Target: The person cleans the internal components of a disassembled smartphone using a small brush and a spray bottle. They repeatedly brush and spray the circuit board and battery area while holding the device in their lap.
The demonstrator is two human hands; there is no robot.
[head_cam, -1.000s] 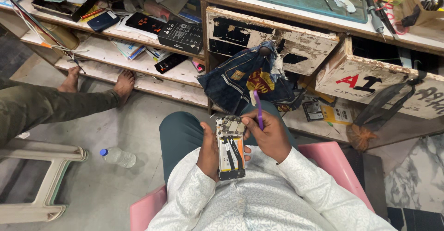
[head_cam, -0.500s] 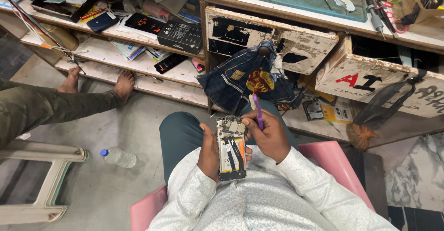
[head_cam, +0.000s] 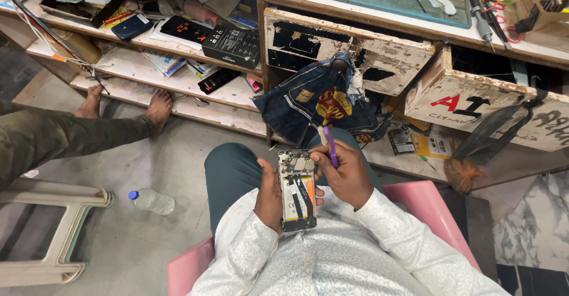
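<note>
My left hand grips an opened phone from its left side, back cover off, showing the battery, flat cables and circuit board. My right hand holds a thin purple tool like a pen, its lower end resting at the top right of the phone's board. Both hands sit above my lap, over dark green trousers and white patterned sleeves.
A worn wooden bench with two open drawers stands ahead, a folded denim cloth hanging from it. Shelves at left hold boxes and phones. Another person's legs stretch in from the left. A plastic bottle lies on the floor by a white stool.
Hardly any. My right hand has shifted slightly at the top of the phone; the left hand's hold on the phone is the same.
</note>
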